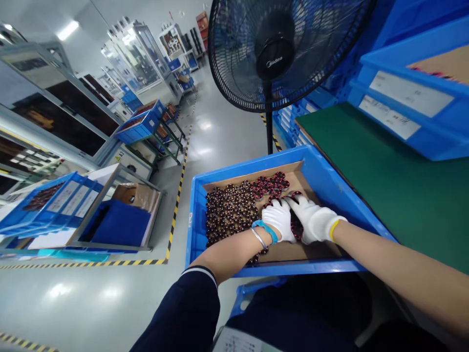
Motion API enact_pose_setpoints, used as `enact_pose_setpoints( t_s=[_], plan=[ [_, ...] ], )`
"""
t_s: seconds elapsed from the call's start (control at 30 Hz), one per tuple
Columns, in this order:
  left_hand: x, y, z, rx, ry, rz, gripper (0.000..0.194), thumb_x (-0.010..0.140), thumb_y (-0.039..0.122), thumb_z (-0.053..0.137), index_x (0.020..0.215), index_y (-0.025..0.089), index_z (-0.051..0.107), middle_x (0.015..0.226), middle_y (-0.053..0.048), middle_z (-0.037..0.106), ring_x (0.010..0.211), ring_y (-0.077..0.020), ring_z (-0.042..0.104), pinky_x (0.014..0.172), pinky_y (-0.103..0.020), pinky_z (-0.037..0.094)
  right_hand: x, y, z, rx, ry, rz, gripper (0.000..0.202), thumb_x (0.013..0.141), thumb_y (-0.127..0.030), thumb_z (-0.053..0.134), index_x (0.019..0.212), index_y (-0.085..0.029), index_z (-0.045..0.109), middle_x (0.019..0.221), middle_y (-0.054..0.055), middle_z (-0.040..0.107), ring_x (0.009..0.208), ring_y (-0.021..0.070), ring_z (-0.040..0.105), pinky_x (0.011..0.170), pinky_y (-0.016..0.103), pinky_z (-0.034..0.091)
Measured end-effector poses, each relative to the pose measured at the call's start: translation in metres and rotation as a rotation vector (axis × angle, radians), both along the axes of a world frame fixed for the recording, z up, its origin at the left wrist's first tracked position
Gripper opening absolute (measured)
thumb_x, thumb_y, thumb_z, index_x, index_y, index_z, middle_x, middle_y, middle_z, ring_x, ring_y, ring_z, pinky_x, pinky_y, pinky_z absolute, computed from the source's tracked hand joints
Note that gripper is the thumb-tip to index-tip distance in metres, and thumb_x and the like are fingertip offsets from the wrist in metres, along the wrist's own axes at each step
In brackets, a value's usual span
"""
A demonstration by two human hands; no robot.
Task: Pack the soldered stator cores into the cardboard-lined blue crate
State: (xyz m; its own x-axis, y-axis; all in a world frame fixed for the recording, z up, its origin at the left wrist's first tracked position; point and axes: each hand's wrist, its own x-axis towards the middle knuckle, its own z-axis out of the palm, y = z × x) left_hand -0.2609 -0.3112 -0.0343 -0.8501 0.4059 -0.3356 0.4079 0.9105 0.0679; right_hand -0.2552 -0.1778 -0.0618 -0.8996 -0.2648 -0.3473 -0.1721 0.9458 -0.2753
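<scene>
A blue crate lined with brown cardboard holds many small wound coils, too many to count, packed tightly on its left half, with a reddish cluster toward the far edge. Both white-gloved hands lie in the crate, touching each other: the left hand and the right hand rest with fingers curled over coils; whether they grip any cannot be told. Two more blue crates are stacked on the green tabletop. One black fan stands behind.
</scene>
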Motion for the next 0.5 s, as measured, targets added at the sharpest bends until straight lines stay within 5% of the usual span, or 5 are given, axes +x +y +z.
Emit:
enact_pose_setpoints(
  t_s=[0.23,0.5],
  plan=[
    [-0.009,-0.017,-0.006,0.078,-0.081,-0.024,0.124,0.055,0.037,0.093,0.154,0.016,0.022,0.154,-0.022,0.032,0.126,-0.0369,0.056,0.101,-0.041,0.054,-0.013,0.0,0.004,0.072,-0.065,0.002,0.139,0.032,-0.036,0.085,0.157,-0.02,0.027,0.158,0.024,0.014,0.131,0.0444,0.047,0.105,0.051,0.044],
    [-0.017,-0.028,-0.016,0.185,-0.11,0.037,0.09,0.076,0.034,0.078,0.15,0.025,0.028,0.151,-0.015,0.036,0.126,-0.0302,0.059,0.104,-0.037,0.052,-0.016,-0.006,0.019,0.102,-0.135,0.001,0.105,0.049,-0.035,0.079,0.145,-0.015,0.042,0.133,0.024,0.041,0.107,0.0378,0.064,0.09,0.046,0.05]
  ],
)
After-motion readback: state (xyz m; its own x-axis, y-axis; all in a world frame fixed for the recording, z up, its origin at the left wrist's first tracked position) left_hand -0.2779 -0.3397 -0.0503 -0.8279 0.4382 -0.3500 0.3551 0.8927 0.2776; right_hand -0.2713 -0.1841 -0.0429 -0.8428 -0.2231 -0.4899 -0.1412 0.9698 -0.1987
